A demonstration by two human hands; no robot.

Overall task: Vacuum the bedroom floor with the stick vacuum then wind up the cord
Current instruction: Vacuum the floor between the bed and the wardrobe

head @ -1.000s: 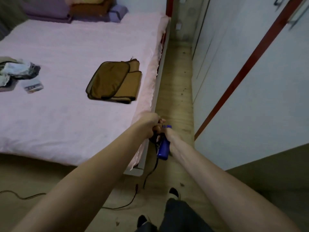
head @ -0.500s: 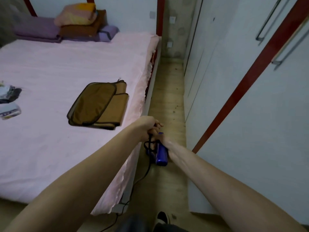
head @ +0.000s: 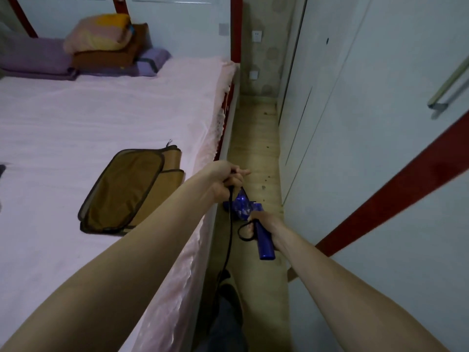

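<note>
The blue stick vacuum stands in the narrow aisle between bed and wardrobe, its body partly hidden behind my hands. My right hand grips its blue handle. My left hand is raised above and left of the vacuum and holds the black cord, which hangs down along the bed's side toward the floor. A small loop of cord lies beside the handle.
The pink bed fills the left, with a folded brown mat near its edge and pillows at the head. White wardrobe doors with red trim line the right. Between them runs a strip of wooden floor with specks of debris. Wall sockets are at the far end.
The view has moved forward into the aisle. My hands, close together before, have parted: the left one lifted with the cord, the right stayed on the handle lower down.
</note>
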